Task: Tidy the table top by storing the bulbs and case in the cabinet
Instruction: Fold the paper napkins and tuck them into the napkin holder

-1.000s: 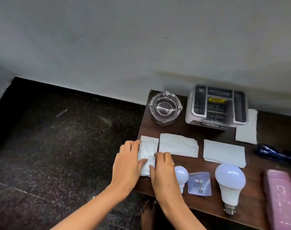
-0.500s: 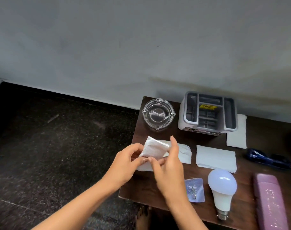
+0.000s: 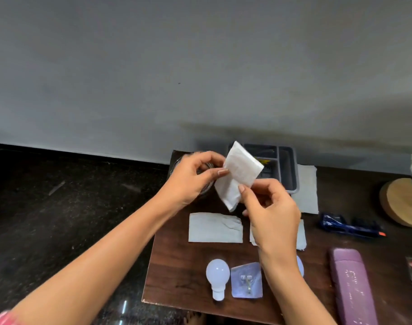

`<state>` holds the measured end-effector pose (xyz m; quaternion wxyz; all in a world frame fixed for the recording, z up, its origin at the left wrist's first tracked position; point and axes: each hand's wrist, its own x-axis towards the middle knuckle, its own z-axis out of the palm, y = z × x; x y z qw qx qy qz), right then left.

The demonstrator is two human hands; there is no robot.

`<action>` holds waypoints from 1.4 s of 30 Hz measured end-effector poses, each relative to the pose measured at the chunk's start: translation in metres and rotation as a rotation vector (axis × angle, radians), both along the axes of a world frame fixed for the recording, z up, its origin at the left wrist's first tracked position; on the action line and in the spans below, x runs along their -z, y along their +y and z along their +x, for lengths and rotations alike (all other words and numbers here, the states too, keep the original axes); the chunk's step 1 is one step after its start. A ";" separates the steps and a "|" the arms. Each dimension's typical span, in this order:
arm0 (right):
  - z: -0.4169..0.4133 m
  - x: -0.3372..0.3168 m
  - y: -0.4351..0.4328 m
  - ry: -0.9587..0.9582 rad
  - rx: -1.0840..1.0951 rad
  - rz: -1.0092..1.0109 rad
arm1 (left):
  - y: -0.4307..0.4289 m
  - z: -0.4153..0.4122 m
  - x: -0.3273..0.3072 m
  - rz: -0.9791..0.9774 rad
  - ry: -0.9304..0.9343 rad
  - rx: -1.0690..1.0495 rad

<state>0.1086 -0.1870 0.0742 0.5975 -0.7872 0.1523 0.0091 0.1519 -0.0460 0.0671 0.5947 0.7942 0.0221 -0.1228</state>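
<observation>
Above dark table (image 3: pixel 177 273), both hands (image 3: pixel 274 212) pinch tissue (image 3: pixel 238 177); small bulb (image 3: pixel 218 279) lies below.

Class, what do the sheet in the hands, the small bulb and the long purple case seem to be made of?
Sheet: thin white tissue or paper, matte; it creases and droops.
Small bulb: frosted white dome, probably plastic, on a white base.
Purple case: hard shell, likely plastic or leatherette, with a faint sheen; uncertain.

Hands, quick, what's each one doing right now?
Left hand: closed, pinching the left edge of the folded white tissue.
Right hand: closed, pinching the same tissue's lower right edge.
</observation>
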 end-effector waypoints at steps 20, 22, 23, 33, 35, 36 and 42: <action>0.041 0.036 0.000 -0.080 -0.134 -0.355 | -0.020 0.050 0.029 0.219 -0.089 -0.020; 0.040 0.038 0.001 -0.076 -0.154 -0.367 | -0.020 0.049 0.030 0.235 -0.111 0.002; 0.039 0.039 0.001 -0.074 -0.157 -0.365 | -0.019 0.048 0.031 0.233 -0.117 0.017; 0.036 0.034 0.004 -0.098 -0.100 -0.318 | -0.019 0.038 0.030 0.274 -0.164 -0.040; 0.027 0.027 0.003 -0.161 -0.009 -0.296 | -0.021 0.028 0.024 0.246 -0.129 -0.205; 0.020 0.022 0.002 -0.221 0.039 -0.282 | -0.021 0.019 0.020 0.221 -0.103 -0.293; -0.026 0.042 -0.006 -0.448 -0.325 -0.445 | -0.015 -0.076 0.043 0.409 0.055 -0.306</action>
